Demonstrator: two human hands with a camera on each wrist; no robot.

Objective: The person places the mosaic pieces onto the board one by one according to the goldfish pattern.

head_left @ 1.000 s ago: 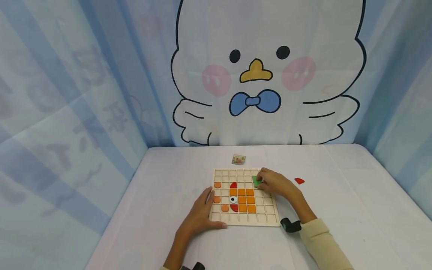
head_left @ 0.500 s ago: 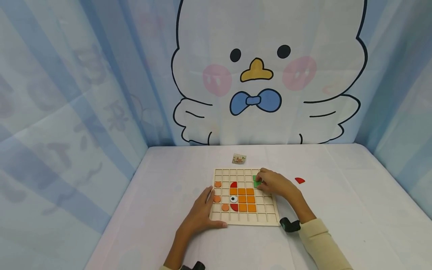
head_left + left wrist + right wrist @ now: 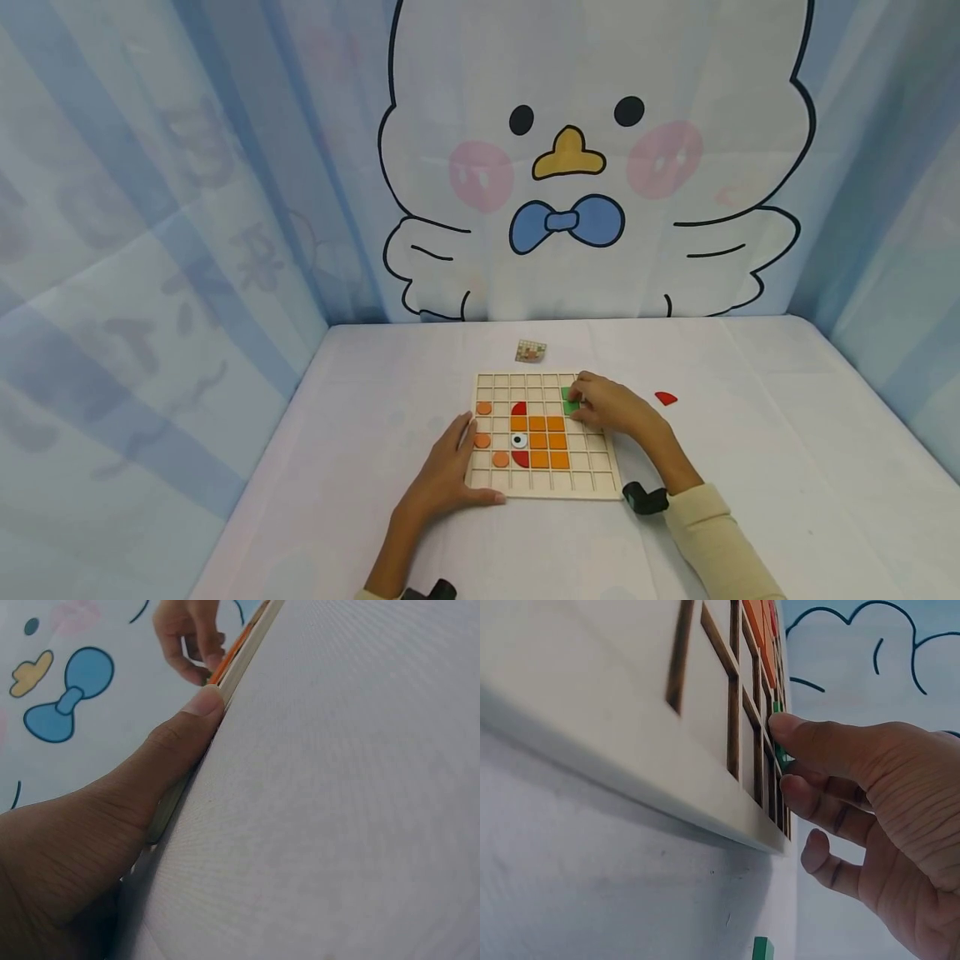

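A pale wooden grid board (image 3: pixel 592 483) lies flat on the table. My left hand (image 3: pixel 444 477) steadies its front left corner, fingers straight along the left side and thumb along the front edge. My right hand (image 3: pixel 617 408) is over the board's back right part, thumb and finger pinching a green tile (image 3: pixel 570 408). In the right wrist view the thumb covers much of that green piece (image 3: pixel 777 707). Orange square tiles (image 3: pixel 537 442) form a block mid-board, with a round eye piece (image 3: pixel 519 440) and red quarter-circles (image 3: pixel 520 458) beside them. Several orange discs (image 3: pixel 500 459) sit at the left.
A loose red quarter-circle (image 3: pixel 666 398) lies on the table right of the board. Behind the board is a small printed card (image 3: pixel 531 351). Low in the right wrist view a green block (image 3: pixel 762 949) shows. A printed curtain (image 3: pixel 570 267) rises behind the table (image 3: pixel 390 375).
Almost nothing moves. Both hands keep their places, my right fingers still at the green tile; the whole view shifts slightly.
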